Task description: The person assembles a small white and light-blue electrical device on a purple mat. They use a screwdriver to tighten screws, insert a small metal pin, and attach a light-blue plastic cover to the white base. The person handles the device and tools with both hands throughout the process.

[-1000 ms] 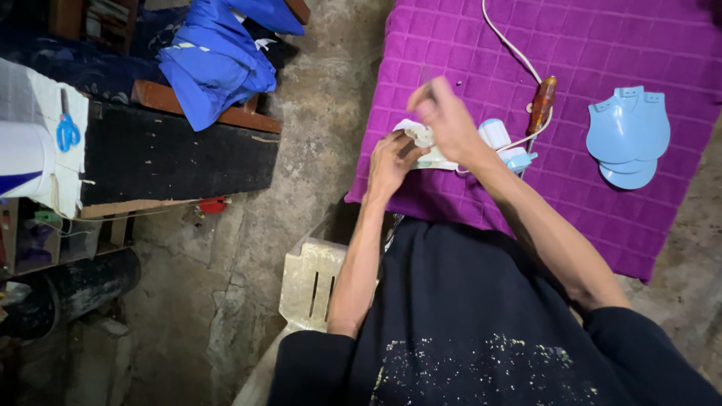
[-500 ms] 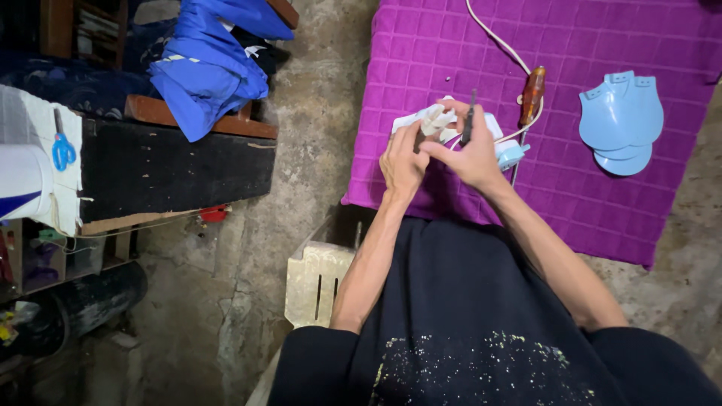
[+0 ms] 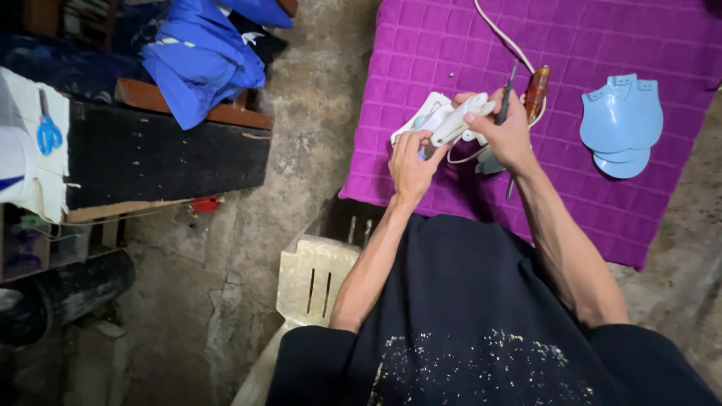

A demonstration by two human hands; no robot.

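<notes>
A small white plastic device (image 3: pixel 445 122) is held up over the left part of a purple quilted mat (image 3: pixel 602 37) that covers the floor. The person's left hand (image 3: pixel 410 162) supports it from below, fingers curled closed around its lower end. The right hand (image 3: pixel 505 129) clamps its upper end with thumb and fingers, and a thin dark tool (image 3: pixel 505 96) sticks up out of that same grip. A white cord (image 3: pixel 502 34) runs from the device toward the mat's far edge. Just beside the right hand lies a screwdriver with an amber handle (image 3: pixel 535 92). Nearer the mat's right edge rest stacked pale blue plastic covers (image 3: pixel 622 124). Off the mat, to the left, blue cloth (image 3: pixel 199 56) is heaped on a dark bench (image 3: pixel 165 154).
</notes>
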